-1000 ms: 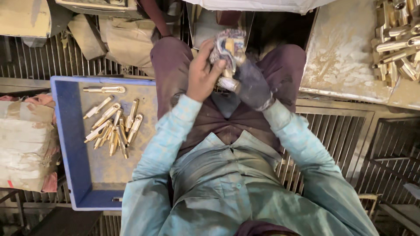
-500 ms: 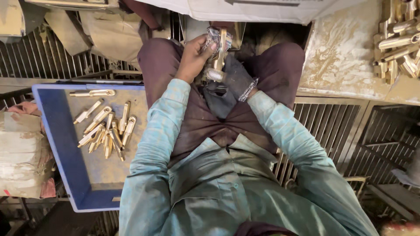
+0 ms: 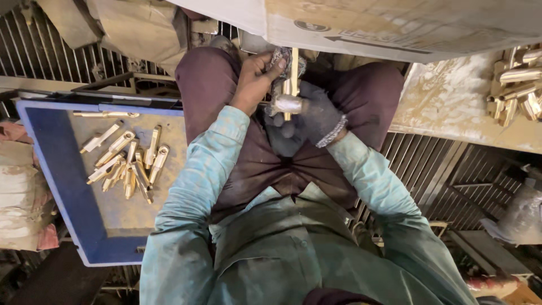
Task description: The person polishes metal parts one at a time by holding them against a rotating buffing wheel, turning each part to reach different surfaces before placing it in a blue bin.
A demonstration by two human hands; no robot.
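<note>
Both hands meet over the lap at far centre: the bare left hand (image 3: 254, 82) grips a crumpled cloth (image 3: 280, 59), and the gloved right hand (image 3: 313, 113) clasps a brass part (image 3: 293, 79).

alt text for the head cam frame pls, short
Seen from above, a seated person's bare left hand presses a cloth against a brass part that the gloved right hand grips over the lap. A blue tray of similar brass pieces sits to the person's left; more brass parts lie on a dusty surface to the right.
</note>
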